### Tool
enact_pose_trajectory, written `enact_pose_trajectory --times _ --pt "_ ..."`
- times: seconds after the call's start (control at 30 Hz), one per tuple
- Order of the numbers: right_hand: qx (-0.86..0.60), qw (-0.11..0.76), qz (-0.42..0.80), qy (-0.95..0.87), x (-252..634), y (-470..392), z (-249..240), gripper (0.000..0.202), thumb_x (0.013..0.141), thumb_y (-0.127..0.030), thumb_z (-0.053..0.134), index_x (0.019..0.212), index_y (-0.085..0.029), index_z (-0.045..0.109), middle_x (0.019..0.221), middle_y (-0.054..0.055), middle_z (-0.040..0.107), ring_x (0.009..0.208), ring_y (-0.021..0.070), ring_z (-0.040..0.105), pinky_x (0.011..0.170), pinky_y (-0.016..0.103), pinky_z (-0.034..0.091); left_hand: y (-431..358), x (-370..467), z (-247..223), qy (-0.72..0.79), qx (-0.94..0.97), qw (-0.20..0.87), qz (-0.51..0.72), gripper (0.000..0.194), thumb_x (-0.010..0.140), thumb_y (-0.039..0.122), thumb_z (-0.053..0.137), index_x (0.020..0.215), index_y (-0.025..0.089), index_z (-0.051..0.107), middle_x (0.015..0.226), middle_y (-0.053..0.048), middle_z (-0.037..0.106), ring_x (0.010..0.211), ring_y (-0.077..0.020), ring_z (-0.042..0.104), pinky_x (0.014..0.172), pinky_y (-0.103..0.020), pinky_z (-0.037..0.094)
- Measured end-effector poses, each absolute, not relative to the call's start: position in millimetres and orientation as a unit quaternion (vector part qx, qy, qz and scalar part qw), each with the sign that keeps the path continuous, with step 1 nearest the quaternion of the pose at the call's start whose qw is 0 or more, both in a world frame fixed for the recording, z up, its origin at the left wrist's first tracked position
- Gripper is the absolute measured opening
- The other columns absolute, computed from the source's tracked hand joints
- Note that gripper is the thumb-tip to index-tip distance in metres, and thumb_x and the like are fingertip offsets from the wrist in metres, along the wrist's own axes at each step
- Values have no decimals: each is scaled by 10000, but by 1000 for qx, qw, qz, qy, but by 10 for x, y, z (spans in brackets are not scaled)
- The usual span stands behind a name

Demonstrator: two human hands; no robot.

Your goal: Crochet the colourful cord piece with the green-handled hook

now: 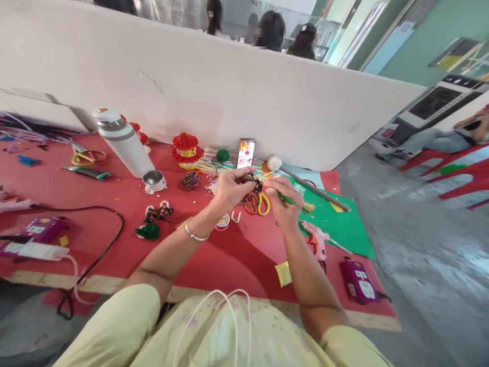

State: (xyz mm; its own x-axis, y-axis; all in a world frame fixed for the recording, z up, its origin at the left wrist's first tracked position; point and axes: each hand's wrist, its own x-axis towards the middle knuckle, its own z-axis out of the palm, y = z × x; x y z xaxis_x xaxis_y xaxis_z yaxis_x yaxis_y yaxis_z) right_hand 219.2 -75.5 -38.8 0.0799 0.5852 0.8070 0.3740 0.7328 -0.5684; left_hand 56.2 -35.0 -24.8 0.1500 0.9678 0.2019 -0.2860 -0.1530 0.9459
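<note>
The left hand [232, 188] pinched dark yarn [257, 185] over the middle of the table [248, 255]; the right hand [287, 205] closed round a green tool [286, 198]. Room lay before them, a purple box [359, 281] near the front-right corner.

The bare left hand [230, 191] pinches with thumb and fingers pointing inward, near the bare right hand [286, 211], whose fingers curl toward its thumb; both bare forearms [171, 255] converge forward from pale-yellow sleeves [122, 321]
</note>
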Motion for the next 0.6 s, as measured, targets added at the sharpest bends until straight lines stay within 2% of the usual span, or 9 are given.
enact_pose_trajectory --times 0.1,0.2,0.23,0.3,0.43,0.5,0.6 --pt "-368 619 -1 -694 2168 -734 -432 288 891 -274 816 1139 -420 819 1096 14 834 1014 260 733 954 464 575 -375 597 -242 347 507 531 584 441 650 152 809 1090 147 840 780 20 760 707 -109 661 678 -216 527" --pt "-397 645 -16 -652 2074 -706 -523 206 918 -354 780 1117 -398 811 1128 30 810 1096 282 723 1035 499 558 -370 606 -183 311 445 632 553 366 620 167 847 985 145 850 755 -3 762 645 -97 645 588 -202 488" --pt "-407 666 3 -625 2042 -690 -550 167 942 -408 742 1094 -379 805 1115 37 802 1116 283 723 1053 506 559 -361 591 -151 298 423 678 523 346 609 173 865 953 146 851 733 -13 760 611 -94 637 548 -199 467" --pt "-418 697 93 -576 2008 -639 -580 241 963 -539 675 1039 -338 786 1068 48 791 1121 272 725 1044 494 582 -336 530 -82 274 397 743 464 318 568 157 905 882 146 853 678 -23 746 564 -98 632 497 -200 444" --pt "-389 690 283 -541 2136 -488 -507 505 920 -769 576 890 -299 757 846 21 764 846 205 740 780 376 635 -303 351 14 242 429 765 415 317 574 122 935 883 151 870 733 -50 789 595 -112 681 587 -232 555" --pt "-336 653 380 -563 2287 -418 -400 438 863 -721 709 807 -292 773 783 2 759 787 183 736 743 337 619 -294 286 21 250 466 751 395 340 585 125 942 918 147 877 785 -70 814 645 -135 723 664 -262 604" --pt "-318 566 399 -648 2522 -347 -177 345 856 -613 789 756 -283 810 766 12 792 813 203 756 764 355 623 -276 252 7 262 517 716 389 328 589 131 938 911 163 882 848 -81 837 733 -168 765 748 -295 637"
